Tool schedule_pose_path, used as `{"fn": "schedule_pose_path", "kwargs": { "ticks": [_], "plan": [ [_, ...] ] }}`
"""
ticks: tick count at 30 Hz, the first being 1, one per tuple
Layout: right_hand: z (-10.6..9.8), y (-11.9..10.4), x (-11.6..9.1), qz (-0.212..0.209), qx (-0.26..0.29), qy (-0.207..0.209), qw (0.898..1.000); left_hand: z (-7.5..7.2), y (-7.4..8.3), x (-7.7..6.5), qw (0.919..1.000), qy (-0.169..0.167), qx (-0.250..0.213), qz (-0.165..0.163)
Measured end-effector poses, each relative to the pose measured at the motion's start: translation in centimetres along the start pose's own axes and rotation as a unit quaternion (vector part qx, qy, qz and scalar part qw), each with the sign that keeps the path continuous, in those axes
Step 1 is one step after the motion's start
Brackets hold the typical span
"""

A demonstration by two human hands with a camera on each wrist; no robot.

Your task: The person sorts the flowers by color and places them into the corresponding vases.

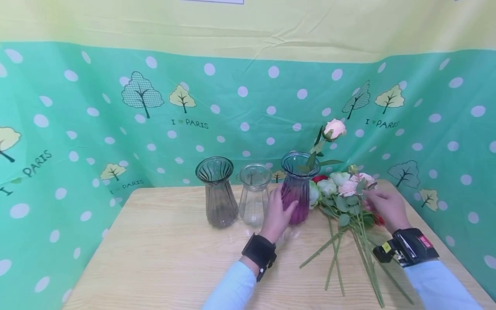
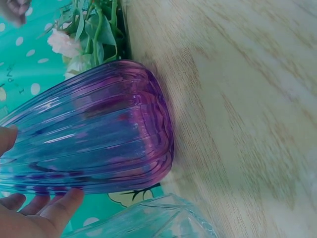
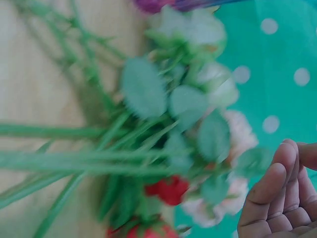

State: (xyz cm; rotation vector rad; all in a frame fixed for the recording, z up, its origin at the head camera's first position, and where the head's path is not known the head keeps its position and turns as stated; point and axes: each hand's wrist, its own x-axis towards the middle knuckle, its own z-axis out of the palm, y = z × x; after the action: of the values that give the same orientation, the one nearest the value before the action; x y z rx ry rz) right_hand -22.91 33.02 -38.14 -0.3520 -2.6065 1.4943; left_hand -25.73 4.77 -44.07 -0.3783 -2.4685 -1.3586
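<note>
A ribbed glass vase, blue at the rim and purple below, stands on the table. My left hand holds its side, thumb and fingers on opposite sides of the glass. A pale pink rose with long leaves rises from the vase's mouth, leaning right. My right hand hovers at the right edge of a pile of artificial flowers, near the pink blooms. In the right wrist view its fingers are loosely bent beside a leaf, with nothing seen between them.
A clear vase stands just left of the purple one, and a grey vase left of that. Flower stems reach toward the table's front. Red blooms lie among the leaves. A green dotted cloth hangs behind.
</note>
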Motion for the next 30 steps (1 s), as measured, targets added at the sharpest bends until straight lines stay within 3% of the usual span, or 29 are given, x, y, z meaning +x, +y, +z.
{"fn": "schedule_pose_path", "kwargs": {
  "ticks": [12, 16, 23, 30],
  "plan": [
    [0.4, 4.3, 0.0, 0.064, 0.009, -0.020, 0.998, -0.1, -0.1, -0.1, 1.0000, -0.002, -0.008, -0.002],
    [0.8, 4.6, 0.3, 0.066, -0.027, -0.026, 0.997, 0.0, 0.0, -0.1, 1.0000, -0.001, -0.003, -0.001],
    [1.7, 4.5, 0.5, 0.034, -0.094, -0.039, 0.994, 0.0, 0.1, -0.1, 1.0000, -0.004, -0.003, -0.002],
    [2.2, 4.1, 0.5, 0.050, -0.128, -0.024, 0.990, 0.0, 0.2, -0.1, 0.9999, -0.005, -0.007, -0.007]
  ]
}}
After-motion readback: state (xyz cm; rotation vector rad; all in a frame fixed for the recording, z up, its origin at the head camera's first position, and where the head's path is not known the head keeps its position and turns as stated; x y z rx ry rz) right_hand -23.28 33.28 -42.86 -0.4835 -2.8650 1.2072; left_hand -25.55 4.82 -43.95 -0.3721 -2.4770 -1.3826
